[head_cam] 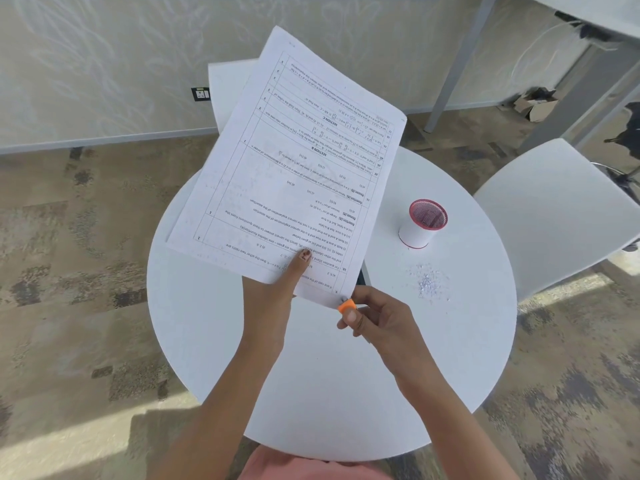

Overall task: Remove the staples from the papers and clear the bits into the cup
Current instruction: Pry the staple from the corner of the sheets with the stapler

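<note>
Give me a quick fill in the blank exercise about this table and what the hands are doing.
The left hand holds the ____ up over the table.
The right hand pinches an ____ staple remover at their near corner.
The cup stands on the person's ____ side.
The bits lie on the table, not in the ____.
Missing words: papers, orange, right, cup.
</note>
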Tool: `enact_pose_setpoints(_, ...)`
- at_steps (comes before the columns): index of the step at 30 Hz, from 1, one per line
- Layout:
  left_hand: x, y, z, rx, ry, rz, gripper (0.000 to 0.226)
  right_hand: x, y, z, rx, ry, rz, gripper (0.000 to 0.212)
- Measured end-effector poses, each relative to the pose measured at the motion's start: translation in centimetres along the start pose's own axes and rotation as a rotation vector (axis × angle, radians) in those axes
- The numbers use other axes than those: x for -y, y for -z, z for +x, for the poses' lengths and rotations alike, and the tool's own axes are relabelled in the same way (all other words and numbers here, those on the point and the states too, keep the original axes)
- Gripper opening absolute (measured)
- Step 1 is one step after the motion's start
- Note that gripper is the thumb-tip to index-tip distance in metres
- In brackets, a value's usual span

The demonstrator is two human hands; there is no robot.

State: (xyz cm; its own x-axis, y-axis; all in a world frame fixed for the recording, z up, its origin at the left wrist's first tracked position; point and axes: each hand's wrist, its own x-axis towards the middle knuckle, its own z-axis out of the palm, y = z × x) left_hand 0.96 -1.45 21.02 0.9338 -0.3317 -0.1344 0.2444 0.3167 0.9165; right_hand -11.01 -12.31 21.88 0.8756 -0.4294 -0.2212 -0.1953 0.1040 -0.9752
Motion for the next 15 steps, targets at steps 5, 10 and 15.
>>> enact_pose_setpoints(5,-0.3,-0.4,-0.3,-0.002,-0.006,-0.019,0.068,-0.1,-0.2,0.1,-0.051,0.043,-0.020,0.015)
enact_pose_setpoints(10,-0.5,-0.8,-0.6,-0.006,-0.016,-0.036,0.066,0.0,-0.3,0.0,-0.089,0.073,-0.054,0.009)
enact_pose_setpoints(15,-0.6,-1.2,-0.8,-0.040,-0.020,-0.062,0.058,0.1,-0.5,0.0,-0.115,0.073,-0.077,0.008)
